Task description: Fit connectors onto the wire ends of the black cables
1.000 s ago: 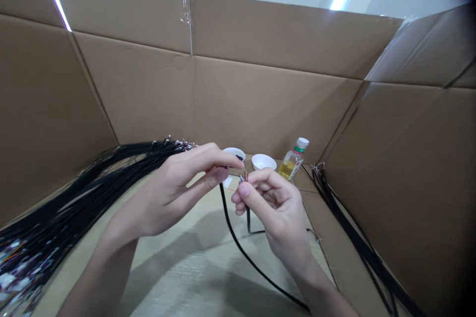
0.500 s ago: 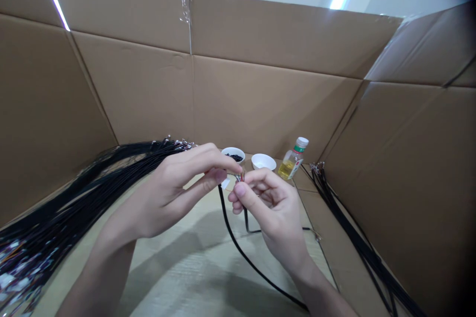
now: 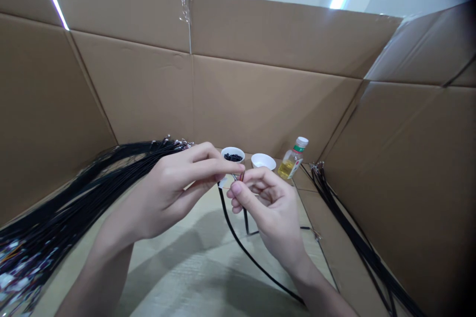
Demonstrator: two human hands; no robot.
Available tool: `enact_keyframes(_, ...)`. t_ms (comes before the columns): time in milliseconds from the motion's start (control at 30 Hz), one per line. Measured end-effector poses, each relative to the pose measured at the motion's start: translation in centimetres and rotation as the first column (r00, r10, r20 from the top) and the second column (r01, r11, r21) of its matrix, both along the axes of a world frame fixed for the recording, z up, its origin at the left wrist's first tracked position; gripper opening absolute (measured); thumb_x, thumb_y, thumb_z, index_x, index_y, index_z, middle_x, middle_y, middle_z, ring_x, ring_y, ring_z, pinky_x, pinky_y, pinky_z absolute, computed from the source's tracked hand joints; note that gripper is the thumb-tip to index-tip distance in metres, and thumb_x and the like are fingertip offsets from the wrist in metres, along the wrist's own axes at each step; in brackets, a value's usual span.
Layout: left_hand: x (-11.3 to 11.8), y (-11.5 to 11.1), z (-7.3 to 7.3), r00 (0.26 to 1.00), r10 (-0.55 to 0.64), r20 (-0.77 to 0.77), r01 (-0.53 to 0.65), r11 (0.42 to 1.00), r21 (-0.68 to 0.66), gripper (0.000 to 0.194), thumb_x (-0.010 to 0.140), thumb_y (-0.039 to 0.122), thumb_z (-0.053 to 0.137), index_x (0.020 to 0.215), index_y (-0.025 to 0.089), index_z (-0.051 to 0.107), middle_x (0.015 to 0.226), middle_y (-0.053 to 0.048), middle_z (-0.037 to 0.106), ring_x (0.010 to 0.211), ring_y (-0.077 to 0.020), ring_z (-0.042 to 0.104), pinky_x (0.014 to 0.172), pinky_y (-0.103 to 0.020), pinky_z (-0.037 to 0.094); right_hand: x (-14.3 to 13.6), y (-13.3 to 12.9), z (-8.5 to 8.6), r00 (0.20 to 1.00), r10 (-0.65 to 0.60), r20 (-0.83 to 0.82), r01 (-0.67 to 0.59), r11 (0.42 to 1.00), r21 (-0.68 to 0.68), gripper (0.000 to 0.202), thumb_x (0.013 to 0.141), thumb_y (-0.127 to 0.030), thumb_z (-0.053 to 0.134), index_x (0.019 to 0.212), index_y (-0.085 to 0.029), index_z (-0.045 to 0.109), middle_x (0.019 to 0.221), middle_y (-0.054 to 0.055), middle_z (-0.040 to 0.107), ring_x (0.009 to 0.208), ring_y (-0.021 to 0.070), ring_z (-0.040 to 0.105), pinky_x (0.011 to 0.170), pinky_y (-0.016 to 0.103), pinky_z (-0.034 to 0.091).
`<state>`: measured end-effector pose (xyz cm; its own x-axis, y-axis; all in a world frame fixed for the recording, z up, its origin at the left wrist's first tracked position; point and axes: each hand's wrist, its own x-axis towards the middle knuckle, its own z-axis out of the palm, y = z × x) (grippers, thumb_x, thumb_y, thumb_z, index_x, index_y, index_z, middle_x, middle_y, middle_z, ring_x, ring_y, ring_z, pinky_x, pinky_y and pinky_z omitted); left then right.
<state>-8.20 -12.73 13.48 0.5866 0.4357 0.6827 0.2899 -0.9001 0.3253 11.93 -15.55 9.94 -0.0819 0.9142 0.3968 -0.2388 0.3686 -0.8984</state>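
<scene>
Both hands meet above the middle of the table. My left hand is closed, its thumb tucked under the fingers at the upper end of a black cable with a small white tag. Its extended index finger touches the tips of thin coloured wires, red among them. Between thumb and index finger, my right hand pinches these wires. Below the right hand a black cable section hangs down and bends right along the table; where it joins is hidden by the fingers.
Black cables with white connectors lie in a thick bundle at left, and another bundle at right. At the back stand a white bowl of small black pieces, a second white bowl and a bottle of yellow liquid. Cardboard walls surround the table.
My left index finger has stretched slightly further right over the wire tips, and the left thumb has drawn under the fingers. The right hand has shifted slightly left, still pinching the wires.
</scene>
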Motion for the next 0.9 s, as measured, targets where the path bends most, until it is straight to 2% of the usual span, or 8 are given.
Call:
enact_keyframes(267, 0.1, -0.1, 0.0, 0.995, 0.067, -0.069, -0.061, 0.994, 0.093, 0.042, 0.107, 0.002, 0.049, 0.139, 0.025, 0.064, 0.111, -0.002, 0.064, 0.093, -0.0090, 0.061, 0.081, -0.017, 0.047, -0.3, 0.0, -0.1, 0.999, -0.049, 0.008, 0.050, 0.998, -0.037, 0.017, 0.090, -0.029, 0.083, 0.087, -0.018, 0.070, 0.075, 0.000, 0.072, 0.059, 0.0083, 0.065, 0.057, 0.016, 0.059)
enact_keyframes(500, 0.0, -0.1, -0.1, 0.992, 0.063, -0.109, -0.051, 0.993, 0.107, 0.041, 0.108, 0.005, 0.048, 0.139, 0.028, 0.061, 0.111, -0.001, 0.063, 0.092, -0.0088, 0.061, 0.079, -0.017, 0.046, -0.4, 0.3, -0.4, 0.996, -0.085, 0.022, 0.085, 0.996, -0.029, 0.018, 0.091, -0.029, 0.084, 0.088, -0.019, 0.070, 0.076, -0.001, 0.071, 0.059, 0.0077, 0.064, 0.055, 0.014, 0.058)
enact_keyframes(633, -0.1, -0.1, -0.2, 0.991, 0.069, -0.118, -0.055, 0.992, 0.116, 0.041, 0.108, 0.003, 0.046, 0.137, 0.028, 0.062, 0.108, 0.000, 0.061, 0.088, -0.0084, 0.059, 0.076, -0.018, 0.045, -0.4, 0.4, -0.8, 0.997, -0.071, 0.016, 0.071, 0.997, 0.001, 0.017, 0.093, -0.029, 0.082, 0.090, -0.020, 0.069, 0.079, -0.001, 0.071, 0.060, 0.0072, 0.063, 0.056, 0.014, 0.057)
enact_keyframes(900, -0.4, 0.6, -0.2, 0.991, 0.089, -0.099, -0.079, 0.992, 0.103, 0.042, 0.106, 0.001, 0.048, 0.134, 0.029, 0.063, 0.110, -0.002, 0.064, 0.093, -0.0108, 0.062, 0.079, -0.020, 0.047, -0.3, 0.8, -1.1, 0.997, -0.038, -0.062, 0.040, 0.999, 0.027, 0.020, 0.096, -0.036, 0.080, 0.096, -0.020, 0.068, 0.081, 0.002, 0.074, 0.065, 0.0118, 0.069, 0.056, 0.019, 0.060)
